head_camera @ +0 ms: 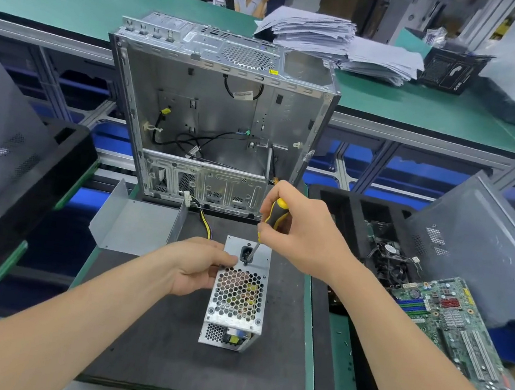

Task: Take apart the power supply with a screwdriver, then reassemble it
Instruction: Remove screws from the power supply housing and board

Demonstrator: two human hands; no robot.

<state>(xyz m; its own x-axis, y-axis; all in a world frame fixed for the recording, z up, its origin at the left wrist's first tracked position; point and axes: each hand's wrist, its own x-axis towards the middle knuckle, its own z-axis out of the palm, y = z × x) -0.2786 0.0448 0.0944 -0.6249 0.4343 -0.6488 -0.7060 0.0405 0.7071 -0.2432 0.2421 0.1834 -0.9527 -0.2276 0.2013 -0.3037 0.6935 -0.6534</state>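
Observation:
A silver power supply (237, 300) with a honeycomb grille stands on end on the dark mat (164, 346). My left hand (197, 265) grips its left side near the top. My right hand (297, 229) holds a yellow-and-black screwdriver (274, 216) above it. The screwdriver's tip touches the top face beside the black power socket (246, 254). A bent silver cover plate (134, 224) lies on the mat to the left, and yellow and black wires (205, 220) run behind the unit.
An open, gutted computer case (214, 117) stands upright behind the mat. A green motherboard (454, 332) and a black fan (389, 254) lie in the black tray on the right. Dark side panels lean at both sides. Paper stacks (335, 41) sit on the far green bench, where a person sits.

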